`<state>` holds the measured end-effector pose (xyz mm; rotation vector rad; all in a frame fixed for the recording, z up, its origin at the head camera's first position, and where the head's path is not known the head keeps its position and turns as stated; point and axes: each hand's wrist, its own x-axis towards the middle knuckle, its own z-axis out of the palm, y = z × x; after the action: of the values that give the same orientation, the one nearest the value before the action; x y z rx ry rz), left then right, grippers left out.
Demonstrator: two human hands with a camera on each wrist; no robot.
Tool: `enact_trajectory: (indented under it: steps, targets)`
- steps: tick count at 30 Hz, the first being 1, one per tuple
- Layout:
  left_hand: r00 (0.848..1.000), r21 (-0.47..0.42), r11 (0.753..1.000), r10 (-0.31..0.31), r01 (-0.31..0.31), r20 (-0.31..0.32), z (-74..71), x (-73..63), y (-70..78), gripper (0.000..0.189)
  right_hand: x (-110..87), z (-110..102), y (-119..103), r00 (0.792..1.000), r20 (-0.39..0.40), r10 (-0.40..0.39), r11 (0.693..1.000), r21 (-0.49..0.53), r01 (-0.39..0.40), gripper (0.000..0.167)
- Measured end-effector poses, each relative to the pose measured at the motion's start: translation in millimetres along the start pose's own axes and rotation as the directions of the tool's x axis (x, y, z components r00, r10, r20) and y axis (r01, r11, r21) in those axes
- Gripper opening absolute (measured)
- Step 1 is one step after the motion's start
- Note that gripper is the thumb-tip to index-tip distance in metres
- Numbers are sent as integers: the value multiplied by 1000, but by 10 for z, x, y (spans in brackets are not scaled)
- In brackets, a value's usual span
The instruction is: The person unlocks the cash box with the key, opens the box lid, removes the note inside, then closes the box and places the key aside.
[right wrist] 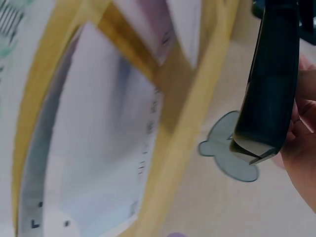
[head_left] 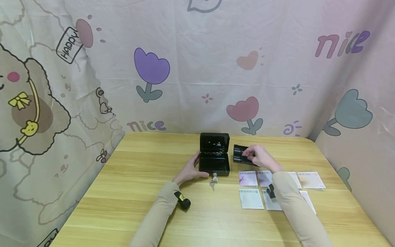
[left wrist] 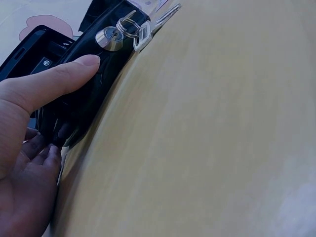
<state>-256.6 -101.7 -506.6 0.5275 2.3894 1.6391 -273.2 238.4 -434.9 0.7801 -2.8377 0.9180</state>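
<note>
A black cash box (head_left: 213, 170) stands on the table with its lid (head_left: 214, 142) raised. My left hand (head_left: 190, 170) grips its left side, thumb along the front wall and the other fingers around the side, as the left wrist view shows. In the box's front lock (left wrist: 109, 38) sits a key, and another key (head_left: 212, 185) hangs from the ring. To the right of the box, my right hand (head_left: 262, 157) pinches a black compartmented tray (head_left: 238, 154). The right wrist view shows the tray's end (right wrist: 266, 103) tilted, with part of that hand hidden behind it.
Two rows of paper note stacks (head_left: 251, 199) lie at the right front, partly beneath my right forearm. A printed cloth (head_left: 191, 68) hangs behind the table (head_left: 123, 192) and along both sides.
</note>
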Motion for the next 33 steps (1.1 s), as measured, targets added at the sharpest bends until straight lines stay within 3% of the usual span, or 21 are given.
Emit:
enact_trajectory:
  steps: [13,33]
  targets:
    - [1000,14,1000,-6,6,-7,5,-8,9,117,28,79,-391,995,29,-97,995,-2,97,29]
    - [1000,-46,999,5,-5,0,6,-32,35,117,264,425,-743,988,42,-146,989,-9,146,30]
